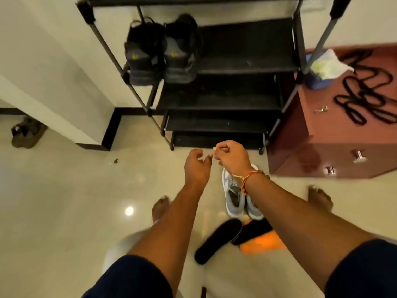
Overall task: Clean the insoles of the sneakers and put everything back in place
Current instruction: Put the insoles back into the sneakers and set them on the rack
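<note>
Sleeves (133,278) cut off, right hand (231,157) over sneakers (234,196), toes hidden, insoles (217,241) blurred

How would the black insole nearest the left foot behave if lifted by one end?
The insole looks thin and flat, so probably light and floppy, drooping from one end. On the glossy floor it would likely slide when pushed.
</note>
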Demonstrator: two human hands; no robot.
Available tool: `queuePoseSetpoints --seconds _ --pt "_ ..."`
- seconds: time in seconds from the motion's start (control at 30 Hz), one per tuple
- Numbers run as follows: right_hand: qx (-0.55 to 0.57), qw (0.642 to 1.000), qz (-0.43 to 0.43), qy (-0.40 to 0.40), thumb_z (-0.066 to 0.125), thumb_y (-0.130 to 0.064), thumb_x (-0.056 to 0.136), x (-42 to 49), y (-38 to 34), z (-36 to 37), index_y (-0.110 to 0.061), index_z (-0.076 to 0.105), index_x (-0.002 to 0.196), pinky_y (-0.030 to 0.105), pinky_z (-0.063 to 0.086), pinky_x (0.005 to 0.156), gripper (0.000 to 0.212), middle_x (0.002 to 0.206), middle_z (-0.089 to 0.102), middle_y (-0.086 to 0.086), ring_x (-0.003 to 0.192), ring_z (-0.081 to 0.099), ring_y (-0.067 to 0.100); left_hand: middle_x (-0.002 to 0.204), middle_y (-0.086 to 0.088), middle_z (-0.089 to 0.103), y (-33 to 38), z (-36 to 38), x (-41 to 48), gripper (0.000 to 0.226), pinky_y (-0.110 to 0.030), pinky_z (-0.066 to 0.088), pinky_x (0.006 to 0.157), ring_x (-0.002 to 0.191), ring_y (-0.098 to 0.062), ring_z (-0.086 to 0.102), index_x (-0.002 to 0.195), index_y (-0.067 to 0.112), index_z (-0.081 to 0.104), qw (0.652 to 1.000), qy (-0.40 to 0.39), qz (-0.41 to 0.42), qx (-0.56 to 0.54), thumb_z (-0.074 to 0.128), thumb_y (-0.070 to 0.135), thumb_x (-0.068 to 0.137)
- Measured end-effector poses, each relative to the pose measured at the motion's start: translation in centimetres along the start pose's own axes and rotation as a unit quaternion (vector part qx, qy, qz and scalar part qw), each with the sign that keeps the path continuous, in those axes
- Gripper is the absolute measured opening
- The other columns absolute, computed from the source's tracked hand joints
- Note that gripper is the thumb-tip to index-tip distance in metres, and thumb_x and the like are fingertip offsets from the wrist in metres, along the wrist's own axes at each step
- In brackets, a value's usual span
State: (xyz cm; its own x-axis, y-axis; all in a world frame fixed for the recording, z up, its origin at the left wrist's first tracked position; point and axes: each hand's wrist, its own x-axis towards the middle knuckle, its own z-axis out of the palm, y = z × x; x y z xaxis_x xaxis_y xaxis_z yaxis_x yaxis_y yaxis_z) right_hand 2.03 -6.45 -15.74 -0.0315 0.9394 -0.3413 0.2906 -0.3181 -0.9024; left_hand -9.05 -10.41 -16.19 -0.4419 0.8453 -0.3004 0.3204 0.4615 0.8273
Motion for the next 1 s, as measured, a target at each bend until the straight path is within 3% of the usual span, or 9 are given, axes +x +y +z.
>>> queuePoseSetpoints --seconds 0.07,0.13,0.23,0.33,0.4,0.53,0.7,0.87,1.0 --pt "-0.032 0.998 0.047 -0.006 0.072 -0.021 0.086 -1.5 4.6 -0.7 -0.028 0.066 0.072 0.040 0.060 0.077 0.017 0.072 0.072 -0.002 0.075 0.070 0.018 0.112 0.002 0.059 -3.7 1.8 -1.9 0.031 -0.022 0.044 0.086 0.100 -0.014 0.056 0.124 0.011 0.058 0.997 -0.038 -0.063 -0.005 0.066 0.024 0.097" --pt "-0.035 0.993 0.110 -0.008 0.073 -0.022 0.087 -3.0 9.1 -1.4 -0.020 0.066 0.066 0.035 0.057 0.068 0.023 0.061 0.068 0.000 0.061 0.065 0.018 0.098 -0.004 0.064 -7.5 3.2 -3.2 0.017 -0.016 0.047 0.070 0.081 -0.017 0.059 0.111 0.008 0.059 0.991 -0.060 -0.122 -0.012 0.065 0.010 0.096" --pt "-0.037 0.977 0.208 0.001 0.071 -0.026 0.091 -5.0 16.1 -2.1 -0.008 0.065 0.071 0.034 0.055 0.061 0.028 0.059 0.067 0.005 0.051 0.061 0.016 0.088 -0.014 0.069 -12.3 4.2 -4.4 0.016 -0.016 0.048 0.053 0.070 -0.023 0.064 0.095 0.010 0.061 0.975 -0.067 -0.210 -0.002 0.057 -0.006 0.093" --pt "-0.027 0.955 0.294 0.006 0.060 -0.022 0.097 -6.7 22.3 -2.4 -0.005 0.066 0.084 0.029 0.054 0.056 0.022 0.073 0.071 0.011 0.054 0.062 0.014 0.094 -0.010 0.075 -17.4 5.5 -5.1 0.003 -0.025 0.059 0.069 0.084 -0.025 0.071 0.091 0.012 0.068 0.960 -0.090 -0.249 0.093 0.065 0.014 0.092" --pt "-0.021 0.943 0.332 0.014 0.057 -0.019 0.098 -7.3 25.8 -2.2 -0.005 0.067 0.086 0.028 0.054 0.059 0.021 0.081 0.072 0.014 0.059 0.064 0.015 0.094 -0.008 0.075 -20.5 6.5 -5.7 0.012 -0.036 0.061 0.083 0.088 -0.026 0.071 0.095 0.013 0.069 0.948 -0.105 -0.268 0.132 0.067 0.025 0.093" --pt "0.026 0.917 0.397 0.038 0.055 -0.027 0.100 -6.7 29.6 -1.7 -0.012 0.062 0.083 0.034 0.053 0.069 0.024 0.079 0.069 0.009 0.066 0.066 0.019 0.092 -0.007 0.073 -23.8 9.2 -5.9 0.022 -0.039 0.060 0.085 0.089 -0.027 0.070 0.095 0.014 0.069 0.941 -0.110 -0.293 0.128 0.066 0.035 0.095" --pt "0.102 0.888 0.439 0.095 0.052 -0.034 0.102 -2.7 31.7 -2.2 -0.014 0.053 0.076 0.037 0.055 0.078 0.033 0.074 0.060 0.006 0.069 0.064 0.021 0.099 -0.005 0.073 -25.4 14.1 -3.7 0.017 -0.043 0.059 0.091 0.097 -0.027 0.070 0.091 0.032 0.060 0.939 -0.137 -0.303 0.089 0.071 0.042 0.085" --pt "0.107 0.889 0.425 0.130 0.055 -0.034 0.098 0.3 33.4 -2.7 -0.019 0.051 0.076 0.048 0.057 0.090 0.027 0.073 0.058 0.006 0.080 0.068 0.032 0.115 -0.004 0.068 -24.7 17.8 -1.2 0.041 -0.042 0.057 0.094 0.104 -0.026 0.069 0.122 0.028 0.053 0.937 -0.164 -0.290 0.107 0.071 0.043 0.088" --pt "0.077 0.890 0.428 0.136 0.057 -0.039 0.096 1.3 34.7 -2.7 -0.011 0.057 0.085 0.051 0.059 0.085 0.030 0.074 0.061 0.005 0.089 0.072 0.034 0.116 -0.006 0.067 -25.4 19.3 -0.1 0.044 -0.041 0.057 0.092 0.104 -0.027 0.068 0.128 0.022 0.050 0.934 -0.170 -0.286 0.128 0.069 0.038 0.092"
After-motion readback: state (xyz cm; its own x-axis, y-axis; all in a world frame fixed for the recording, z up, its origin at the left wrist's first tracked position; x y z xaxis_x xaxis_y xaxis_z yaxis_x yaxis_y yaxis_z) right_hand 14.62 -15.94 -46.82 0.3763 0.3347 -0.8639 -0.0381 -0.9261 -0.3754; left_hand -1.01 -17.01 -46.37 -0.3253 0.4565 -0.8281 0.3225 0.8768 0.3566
